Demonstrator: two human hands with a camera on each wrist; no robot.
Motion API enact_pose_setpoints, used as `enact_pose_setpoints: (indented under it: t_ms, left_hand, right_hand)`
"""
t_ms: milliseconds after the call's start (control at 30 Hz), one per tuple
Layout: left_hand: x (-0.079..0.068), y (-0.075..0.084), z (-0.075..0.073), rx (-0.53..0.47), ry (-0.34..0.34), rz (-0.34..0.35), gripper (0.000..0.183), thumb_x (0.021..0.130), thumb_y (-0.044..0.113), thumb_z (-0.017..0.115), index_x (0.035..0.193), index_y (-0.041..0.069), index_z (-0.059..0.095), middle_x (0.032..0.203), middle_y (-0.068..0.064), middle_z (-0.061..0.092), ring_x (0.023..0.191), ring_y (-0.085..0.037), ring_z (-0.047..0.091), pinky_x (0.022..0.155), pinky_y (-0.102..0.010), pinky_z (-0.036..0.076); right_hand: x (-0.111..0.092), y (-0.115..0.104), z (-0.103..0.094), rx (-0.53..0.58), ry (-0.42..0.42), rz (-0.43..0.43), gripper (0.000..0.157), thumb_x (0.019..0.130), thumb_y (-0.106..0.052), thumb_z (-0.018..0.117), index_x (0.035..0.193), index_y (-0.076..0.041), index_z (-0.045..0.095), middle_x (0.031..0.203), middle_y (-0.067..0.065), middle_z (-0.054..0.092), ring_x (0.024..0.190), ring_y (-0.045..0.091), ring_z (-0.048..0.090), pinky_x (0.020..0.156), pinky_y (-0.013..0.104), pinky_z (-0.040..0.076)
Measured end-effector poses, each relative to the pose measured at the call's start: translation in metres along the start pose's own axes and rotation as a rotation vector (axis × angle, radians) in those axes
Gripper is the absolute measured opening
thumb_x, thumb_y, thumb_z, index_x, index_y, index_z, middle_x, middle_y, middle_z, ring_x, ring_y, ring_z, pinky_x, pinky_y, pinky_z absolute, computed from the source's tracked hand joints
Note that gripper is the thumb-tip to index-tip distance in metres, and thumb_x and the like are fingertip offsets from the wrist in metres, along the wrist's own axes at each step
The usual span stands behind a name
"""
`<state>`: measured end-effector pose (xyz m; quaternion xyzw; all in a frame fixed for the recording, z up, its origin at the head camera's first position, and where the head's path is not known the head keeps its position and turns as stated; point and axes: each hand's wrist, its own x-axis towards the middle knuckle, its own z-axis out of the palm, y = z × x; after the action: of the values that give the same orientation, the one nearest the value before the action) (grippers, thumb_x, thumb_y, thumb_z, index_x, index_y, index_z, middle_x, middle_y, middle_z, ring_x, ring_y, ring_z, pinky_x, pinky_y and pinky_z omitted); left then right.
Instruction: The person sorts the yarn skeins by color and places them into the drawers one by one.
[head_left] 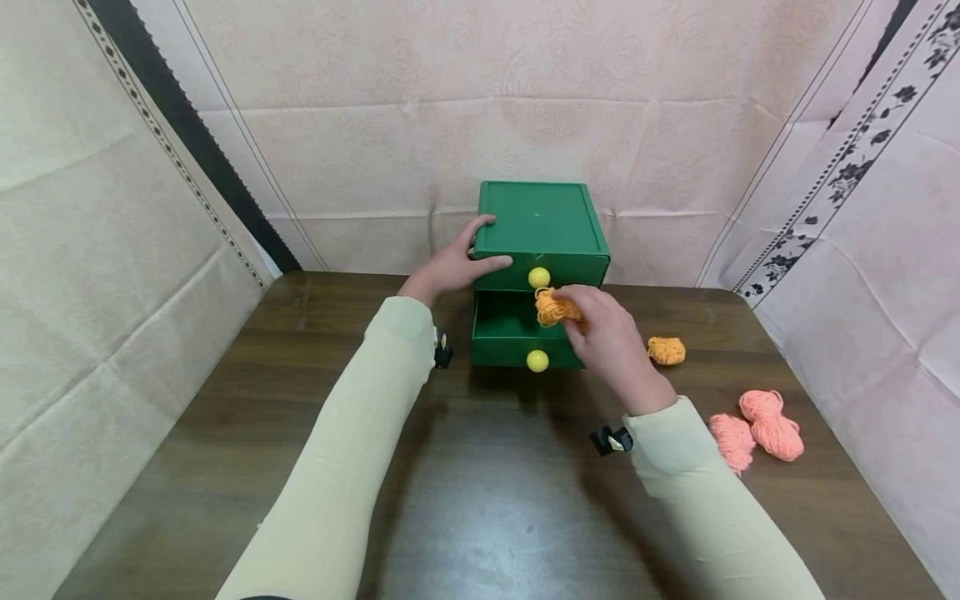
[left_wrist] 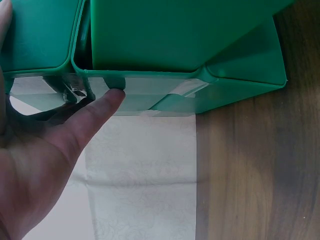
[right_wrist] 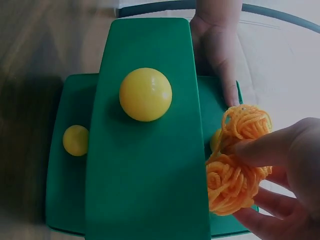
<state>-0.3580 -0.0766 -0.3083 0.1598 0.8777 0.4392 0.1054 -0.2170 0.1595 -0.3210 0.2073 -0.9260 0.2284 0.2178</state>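
Note:
A green drawer cabinet (head_left: 536, 218) with round yellow knobs stands at the back of the table. One lower drawer (head_left: 497, 352) is pulled out below the top one. My left hand (head_left: 453, 268) rests against the cabinet's left side, thumb towards the front and fingers at the top edge. In the left wrist view, a straight finger touches the taped side. Between thumb and fingers, my right hand (head_left: 613, 348) pinches a skein of orange yarn (head_left: 553, 307) over the pulled-out drawer. The right wrist view shows the orange yarn (right_wrist: 231, 184) narrowed at its middle, where the thumb presses.
Right of the cabinet lies another skein of orange-yellow yarn (head_left: 667, 351). Two pink yarn skeins (head_left: 772, 427) lie nearer the right table edge, one partly behind the right sleeve. Pale patterned cloth (head_left: 480, 142) hangs around the brown wooden table (head_left: 480, 500).

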Motion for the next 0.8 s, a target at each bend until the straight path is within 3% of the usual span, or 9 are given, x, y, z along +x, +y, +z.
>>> enact_pose_setpoints:
  t_ms: [533, 800]
  left_hand:
    - [-0.001, 0.000, 0.000, -0.023, -0.012, 0.011, 0.082, 0.063, 0.074, 0.060, 0.128, 0.062, 0.011, 0.149, -0.001, 0.022, 0.130, -0.024, 0.034, 0.103, -0.046, 0.034]
    - [-0.024, 0.024, -0.005, -0.022, -0.044, -0.007, 0.081, 0.078, 0.056, 0.060, 0.140, 0.044, 0.009, 0.150, -0.007, 0.019, 0.133, -0.027, 0.030, 0.104, -0.047, 0.033]
  right_hand:
    - [0.005, -0.005, 0.016, 0.031, -0.028, -0.019, 0.038, 0.084, -0.009, 0.064, 0.120, -0.018, 0.056, 0.124, 0.000, 0.055, 0.114, 0.020, 0.050, 0.097, 0.040, 0.043]
    - [0.007, -0.007, 0.020, 0.026, -0.042, -0.028, 0.037, 0.085, -0.010, 0.063, 0.120, -0.018, 0.056, 0.124, 0.000, 0.055, 0.115, 0.020, 0.050, 0.098, 0.040, 0.042]
